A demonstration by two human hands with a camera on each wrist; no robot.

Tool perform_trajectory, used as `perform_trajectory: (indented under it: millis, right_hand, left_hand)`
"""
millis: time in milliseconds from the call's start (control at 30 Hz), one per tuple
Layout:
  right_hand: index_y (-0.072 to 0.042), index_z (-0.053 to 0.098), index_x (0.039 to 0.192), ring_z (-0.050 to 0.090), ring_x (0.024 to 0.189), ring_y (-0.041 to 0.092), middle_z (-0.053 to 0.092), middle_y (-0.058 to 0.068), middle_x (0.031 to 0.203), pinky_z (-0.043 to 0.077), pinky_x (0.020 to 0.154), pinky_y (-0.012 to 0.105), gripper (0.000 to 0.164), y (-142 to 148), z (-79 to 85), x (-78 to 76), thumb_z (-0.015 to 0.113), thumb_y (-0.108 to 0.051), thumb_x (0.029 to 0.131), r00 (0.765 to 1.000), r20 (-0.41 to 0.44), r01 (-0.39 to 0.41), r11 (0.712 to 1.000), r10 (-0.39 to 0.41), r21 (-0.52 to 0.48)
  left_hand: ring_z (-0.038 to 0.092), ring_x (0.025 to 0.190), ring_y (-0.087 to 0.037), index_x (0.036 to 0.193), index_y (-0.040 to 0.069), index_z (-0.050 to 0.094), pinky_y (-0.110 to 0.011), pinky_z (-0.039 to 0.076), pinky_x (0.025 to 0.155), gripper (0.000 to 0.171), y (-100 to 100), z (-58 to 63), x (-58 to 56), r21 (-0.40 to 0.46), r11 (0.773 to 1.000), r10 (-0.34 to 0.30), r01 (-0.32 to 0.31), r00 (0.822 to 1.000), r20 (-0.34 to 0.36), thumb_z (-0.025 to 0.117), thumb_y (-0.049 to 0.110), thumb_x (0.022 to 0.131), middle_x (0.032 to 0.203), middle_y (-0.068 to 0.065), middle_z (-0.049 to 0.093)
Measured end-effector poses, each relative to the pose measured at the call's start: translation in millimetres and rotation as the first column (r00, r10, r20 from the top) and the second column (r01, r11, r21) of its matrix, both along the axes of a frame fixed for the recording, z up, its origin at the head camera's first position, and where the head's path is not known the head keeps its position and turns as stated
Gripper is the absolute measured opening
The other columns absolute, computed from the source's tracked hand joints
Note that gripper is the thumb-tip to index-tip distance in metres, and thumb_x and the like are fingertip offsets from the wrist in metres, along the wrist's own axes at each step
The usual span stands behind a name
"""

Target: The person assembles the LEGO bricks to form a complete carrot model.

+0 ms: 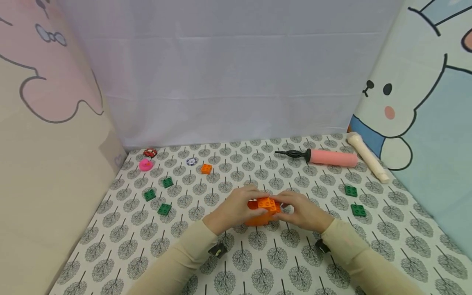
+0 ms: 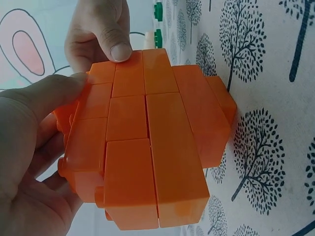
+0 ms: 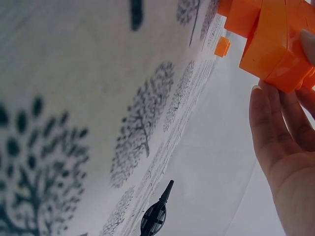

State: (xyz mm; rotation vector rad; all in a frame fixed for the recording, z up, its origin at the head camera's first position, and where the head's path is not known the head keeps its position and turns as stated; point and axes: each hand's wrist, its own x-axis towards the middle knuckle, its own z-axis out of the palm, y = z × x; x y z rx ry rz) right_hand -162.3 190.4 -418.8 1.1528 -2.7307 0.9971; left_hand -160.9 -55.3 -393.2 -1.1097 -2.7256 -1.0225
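Cream sleeves (image 1: pixel 173 262) end in a left hand (image 1: pixel 236 207) and right hand (image 1: pixel 304 211) pinching an orange plastic-brick build (image 1: pixel 258 220) in front of the pink cylindrical pump (image 1: pixel 332 158), probably fitting pieces, next needing even pressure.

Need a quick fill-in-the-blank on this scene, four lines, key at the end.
1. The left hand and right hand hold joined bricks whose colour is ____.
2. To the right of both hands, exactly ____ green bricks lie on the patterned cloth.
3. The pink pump has a ____ nozzle.
4. The pink duck sits on the person's ____ side of the cloth.

Missing words: orange; two; black; left.
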Motion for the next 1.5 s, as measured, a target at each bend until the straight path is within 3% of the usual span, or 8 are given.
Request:
perform_trajectory:
  millis: [167,333,533,800,1033,1167,1367,1500]
  right_hand:
    - [-0.011,0.058,0.140,0.062,0.108,0.013,0.065,-0.001,0.123,0.056,0.091,0.037,0.054,0,0.3,-1.4,0.074,-0.028,0.091,1.000,-0.006,-0.002,1.000,0.002,0.001]
    - [-0.011,0.058,0.139,0.062,0.108,0.013,0.065,-0.001,0.124,0.056,0.092,0.037,0.055,2,0.1,-1.4,0.074,-0.029,0.091,1.000,-0.004,0.006,1.000,-0.006,-0.008]
    - [-0.010,0.060,0.138,0.062,0.108,0.013,0.065,-0.001,0.124,0.057,0.090,0.038,0.052,4,-1.4,-2.1,0.072,-0.032,0.092,1.000,0.003,-0.005,1.000,0.005,-0.016]
    - [-0.011,0.059,0.138,0.062,0.110,0.015,0.065,0.000,0.125,0.054,0.096,0.042,0.056,2,0.6,-0.9,0.073,-0.038,0.091,0.999,0.015,0.029,0.999,-0.029,0.014]
    - [-0.009,0.058,0.139,0.061,0.113,0.018,0.064,0.002,0.127,0.053,0.099,0.045,0.058,1,1.9,0.0,0.073,-0.037,0.090,0.998,0.056,0.024,0.999,-0.025,0.022]
    - [-0.011,0.059,0.139,0.061,0.113,0.017,0.064,0.001,0.127,0.053,0.099,0.044,0.057,0,0.6,-0.5,0.073,-0.037,0.090,0.998,0.049,0.025,0.999,-0.026,0.023]
    - [-0.011,0.059,0.138,0.062,0.111,0.017,0.064,0.001,0.126,0.054,0.097,0.043,0.056,0,-0.1,-1.5,0.074,-0.034,0.090,1.000,0.021,0.018,1.000,-0.018,0.016]
    - [-0.010,0.060,0.138,0.061,0.111,0.017,0.064,0.001,0.125,0.055,0.096,0.042,0.055,-1,0.2,-1.8,0.074,-0.034,0.090,1.000,0.014,0.013,1.000,-0.014,0.017]
  left_hand:
    - [0.056,0.087,-0.006,0.128,0.018,0.069,-0.016,0.052,0.076,0.042,1,0.0,-2.0,-0.009,1.000,0.001,-0.001,1.000,-0.003,0.078,0.021,0.088,0.104,0.005,0.066]
    - [0.055,0.088,-0.007,0.130,0.020,0.067,-0.018,0.052,0.076,0.041,1,1.3,-6.8,-0.040,0.998,-0.049,0.048,0.999,-0.023,0.075,0.024,0.090,0.105,0.006,0.064]
    - [0.059,0.105,-0.008,0.139,0.017,0.058,-0.028,0.053,0.092,0.051,-9,2.6,-20.1,-0.062,0.994,-0.086,0.087,0.996,0.032,0.065,0.043,0.096,0.123,0.003,0.064]
    - [0.059,0.113,-0.017,0.135,0.014,0.061,-0.036,0.050,0.100,0.048,-61,11.5,-69.1,-0.057,0.993,0.101,-0.099,0.994,0.042,0.060,0.045,0.098,0.126,0.000,0.064]
    - [0.056,0.122,-0.027,0.137,0.010,0.059,-0.047,0.048,0.105,0.048,-113,-4.1,-109.0,-0.128,0.964,0.246,-0.233,0.964,0.098,0.065,0.036,0.097,0.134,-0.008,0.061]
    - [0.048,0.132,-0.036,0.139,0.006,0.057,-0.054,0.039,0.112,0.051,-130,-14.7,-119.3,-0.182,0.946,0.292,-0.267,0.948,0.127,0.069,0.030,0.095,0.142,-0.015,0.054]
    - [0.036,0.139,-0.045,0.144,0.000,0.049,-0.059,0.030,0.116,0.057,-140,-30.8,-131.4,-0.274,0.906,0.354,-0.323,0.932,0.073,0.068,0.024,0.096,0.152,-0.024,0.041]
    - [0.058,0.106,-0.038,0.149,0.003,0.043,-0.051,0.051,0.093,0.055,-144,-40.3,-137.3,-0.269,0.898,0.389,-0.347,0.913,0.122,0.061,0.019,0.100,0.154,-0.022,0.038]
